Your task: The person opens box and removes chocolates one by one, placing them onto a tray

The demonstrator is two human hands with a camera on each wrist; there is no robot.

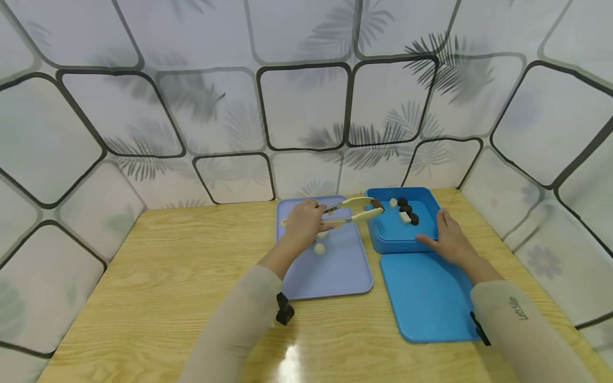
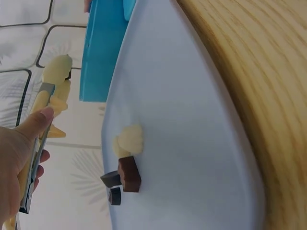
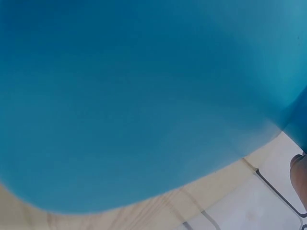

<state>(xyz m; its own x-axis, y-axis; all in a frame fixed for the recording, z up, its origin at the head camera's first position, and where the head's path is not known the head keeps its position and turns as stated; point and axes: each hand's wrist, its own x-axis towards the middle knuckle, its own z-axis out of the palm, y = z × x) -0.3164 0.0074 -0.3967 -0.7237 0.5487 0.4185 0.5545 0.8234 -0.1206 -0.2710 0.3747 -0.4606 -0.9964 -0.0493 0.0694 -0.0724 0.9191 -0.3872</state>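
Note:
My left hand (image 1: pixel 305 221) grips a pair of tongs (image 1: pixel 356 216) with cream tips, held over the lavender tray (image 1: pixel 330 276). Between the tips, over the left wall of the blue box (image 1: pixel 402 246), is a brown chocolate piece (image 1: pixel 377 204). Fingers straight, my right hand (image 1: pixel 450 239) rests against the box's front right corner, the thumb at the front rim. Inside the box lie several dark chocolates (image 1: pixel 414 218) and white pieces (image 1: pixel 405 217). On the tray, the left wrist view shows pale pieces (image 2: pixel 130 139) beside a brown chocolate (image 2: pixel 129 174) and two darker ones (image 2: pixel 114 195).
A flat blue lid (image 1: pixel 431 303) lies on the wooden table (image 1: pixel 191 298) in front of the box, right of the tray. Patterned fabric (image 1: pixel 306 106) stands behind the table and along both sides. In the right wrist view a blue surface fills most of the picture.

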